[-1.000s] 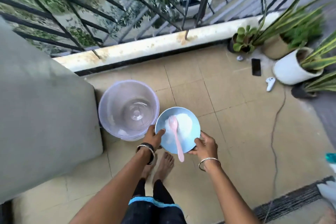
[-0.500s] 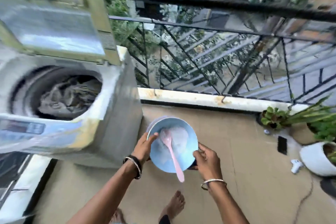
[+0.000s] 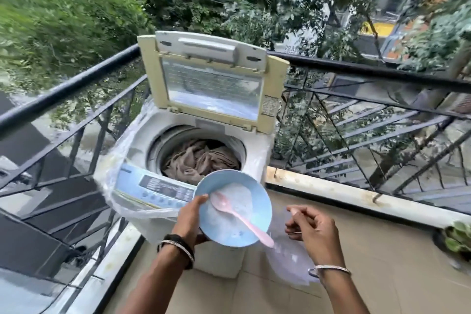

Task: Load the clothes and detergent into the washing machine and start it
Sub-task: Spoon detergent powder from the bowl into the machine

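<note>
A top-loading washing machine (image 3: 137,150) stands ahead with its lid (image 3: 211,84) raised. Brown clothes (image 3: 198,163) lie in the drum. Its control panel (image 3: 165,188) faces me. My left hand (image 3: 190,214) grips the left rim of a blue bowl (image 3: 260,211), held in front of the machine. White detergent powder (image 3: 237,196) sits in the bowl, and a pink spoon (image 3: 239,216) rests in it with its handle over the near rim. My right hand (image 3: 314,229) hangs just right of the bowl, fingers loosely curled, holding nothing.
A black metal railing (image 3: 369,74) runs around the balcony behind and beside the machine. A translucent plastic bucket (image 3: 290,260) stands on the tiled floor below my right hand. A potted plant (image 3: 458,237) sits at the right edge.
My view has swung up to face the machine. The bowl has risen towards the drum. My right hand has let go of the bowl's rim; the left still holds it.
</note>
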The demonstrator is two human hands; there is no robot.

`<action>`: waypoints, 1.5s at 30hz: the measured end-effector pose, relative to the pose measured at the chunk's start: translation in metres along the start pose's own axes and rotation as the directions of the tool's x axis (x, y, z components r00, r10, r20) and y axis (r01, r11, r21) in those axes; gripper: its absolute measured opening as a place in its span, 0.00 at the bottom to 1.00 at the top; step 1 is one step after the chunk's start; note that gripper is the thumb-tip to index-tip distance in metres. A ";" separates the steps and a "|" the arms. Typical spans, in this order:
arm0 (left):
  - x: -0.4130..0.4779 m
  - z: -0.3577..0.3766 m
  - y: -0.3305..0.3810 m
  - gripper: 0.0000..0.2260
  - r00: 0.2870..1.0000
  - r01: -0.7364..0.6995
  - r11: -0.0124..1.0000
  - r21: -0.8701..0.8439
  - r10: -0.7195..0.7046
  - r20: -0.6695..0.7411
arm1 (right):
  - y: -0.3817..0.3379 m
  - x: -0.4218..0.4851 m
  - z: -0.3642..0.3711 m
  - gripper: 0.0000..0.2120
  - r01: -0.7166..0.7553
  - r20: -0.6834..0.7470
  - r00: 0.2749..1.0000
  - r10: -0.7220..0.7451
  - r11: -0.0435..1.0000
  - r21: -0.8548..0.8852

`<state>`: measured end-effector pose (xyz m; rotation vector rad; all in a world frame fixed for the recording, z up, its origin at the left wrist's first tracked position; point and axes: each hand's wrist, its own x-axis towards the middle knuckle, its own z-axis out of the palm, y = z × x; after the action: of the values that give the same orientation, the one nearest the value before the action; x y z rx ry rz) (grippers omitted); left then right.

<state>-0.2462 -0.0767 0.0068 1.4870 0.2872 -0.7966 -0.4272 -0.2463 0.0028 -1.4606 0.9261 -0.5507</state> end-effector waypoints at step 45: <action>0.286 -0.166 0.207 0.11 0.998 0.048 0.997 -0.065 -0.050 -0.033 | 0.012 0.351 0.384 0.08 -0.386 0.207 0.783 0.587 0.198 0.901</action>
<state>0.1389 -0.0256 -0.0305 1.4386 0.3734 -0.7944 0.0741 -0.3011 -0.1254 -0.0011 0.9127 -0.5614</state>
